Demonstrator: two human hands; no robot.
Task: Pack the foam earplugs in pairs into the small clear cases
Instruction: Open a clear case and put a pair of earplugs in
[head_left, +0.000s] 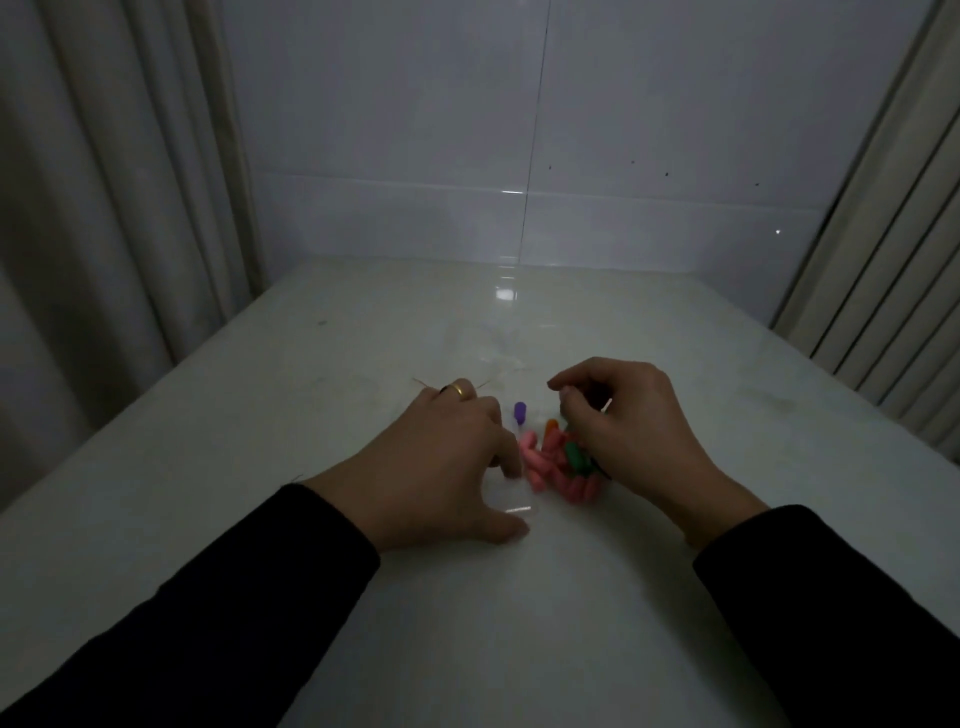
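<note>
On the pale glossy tabletop (363, 597) we are, by our reckoning, near the very start of the job: nothing we can make out has been packed yet. Going from the left, our left hand (441, 467) lies low over the surface with a ring (459, 389) on one finger; its fingers are spread and loosely bent, thumb and fingertips bracketing a faint glint that could be a small clear case (511, 504), though it is too dim for us to say so, or to say whether the hand grips anything. Just to the right, between both hands, sits the heap of foam earplugs (556, 467), mostly pink with a green one or two and an orange one, and a single purple earplug (520, 410) standing just beyond the heap. Over the heap's far right edge our right hand (623, 415) has its fingers curled inward toward the thumb; whether they pinch an earplug we cannot tell. So pairing, filling and closing all appear to remain.

Pale curtains (104, 208) hang at the left, a white tiled wall (519, 130) stands behind the table, and more curtain folds (883, 260) hang at the right. The light is low.
</note>
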